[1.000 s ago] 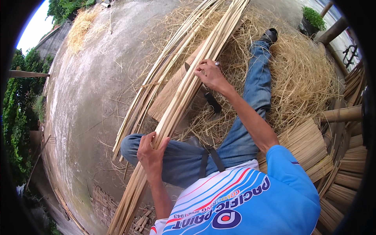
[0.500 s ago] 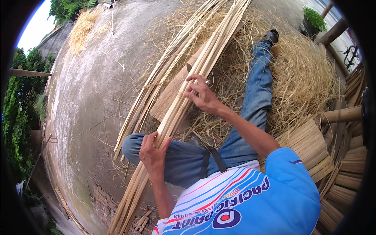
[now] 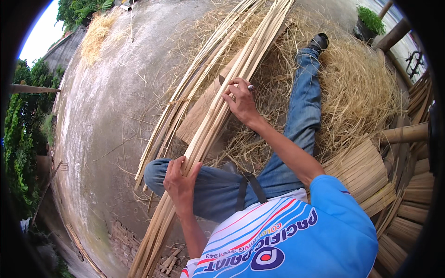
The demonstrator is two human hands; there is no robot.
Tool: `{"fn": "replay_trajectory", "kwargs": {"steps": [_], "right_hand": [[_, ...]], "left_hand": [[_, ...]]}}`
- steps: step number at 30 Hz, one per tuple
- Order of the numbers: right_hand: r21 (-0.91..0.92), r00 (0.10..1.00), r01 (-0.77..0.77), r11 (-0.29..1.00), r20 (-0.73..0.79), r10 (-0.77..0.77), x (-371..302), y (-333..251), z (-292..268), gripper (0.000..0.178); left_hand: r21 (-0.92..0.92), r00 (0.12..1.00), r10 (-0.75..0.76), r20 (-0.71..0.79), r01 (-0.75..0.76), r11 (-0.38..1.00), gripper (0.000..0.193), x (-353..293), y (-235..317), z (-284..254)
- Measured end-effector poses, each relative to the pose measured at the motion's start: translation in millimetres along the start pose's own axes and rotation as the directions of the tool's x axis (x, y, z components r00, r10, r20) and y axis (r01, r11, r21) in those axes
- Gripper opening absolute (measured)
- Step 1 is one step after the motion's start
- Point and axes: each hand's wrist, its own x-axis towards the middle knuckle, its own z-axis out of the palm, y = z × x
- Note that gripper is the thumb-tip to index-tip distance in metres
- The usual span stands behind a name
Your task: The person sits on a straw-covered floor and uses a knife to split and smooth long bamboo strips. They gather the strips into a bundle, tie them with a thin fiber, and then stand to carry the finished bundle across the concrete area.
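Observation:
A long bundle of pale bamboo strips (image 3: 211,121) slants across my lap, from the lower left to the top. My left hand (image 3: 181,178) is wrapped round it over my bent knee, thumb on the near side. Farther up, my right hand (image 3: 241,99), with a ring on one finger, has its fingers curled onto the strips' right edge. Under the bundle lies a broad brown board-like piece (image 3: 200,118), partly covered. A second set of loose strips (image 3: 178,99) rests on the ground just left of it.
Heaps of curly shavings (image 3: 357,92) lie around my outstretched leg. Flat bundles of split bamboo (image 3: 359,173) and a bamboo pole (image 3: 405,134) are at the right. A woven mat piece (image 3: 124,243) lies at the lower left. A potted plant (image 3: 371,21) stands at the far right.
My right hand has shifted slightly up along the bundle, and its fingers have closed in on the strips. The left hand has stayed in place.

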Motion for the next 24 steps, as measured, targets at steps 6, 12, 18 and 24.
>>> {"fn": "replay_trajectory", "kwargs": {"steps": [6,12,18,24], "right_hand": [[0.131,0.984,0.161,0.978,-0.102,-0.148,-29,-41,1,0.017],[0.742,0.684,-0.553,0.379,0.145,0.714,-43,38,6,0.024],[0.785,0.716,-0.590,0.189,0.400,0.572,-45,38,10,0.022],[0.862,0.764,-0.507,-0.025,0.462,0.451,-62,34,-7,0.024]], "left_hand": [[-0.075,0.997,-0.078,0.008,0.078,0.994,0.041,6,-16,-11],[-0.009,0.993,-0.094,0.071,0.095,0.995,0.045,27,-8,-16],[-0.013,0.997,-0.057,0.061,0.058,0.998,0.048,15,-13,-4],[-0.023,0.995,-0.056,0.079,0.058,0.998,0.049,19,-16,-10]]}}
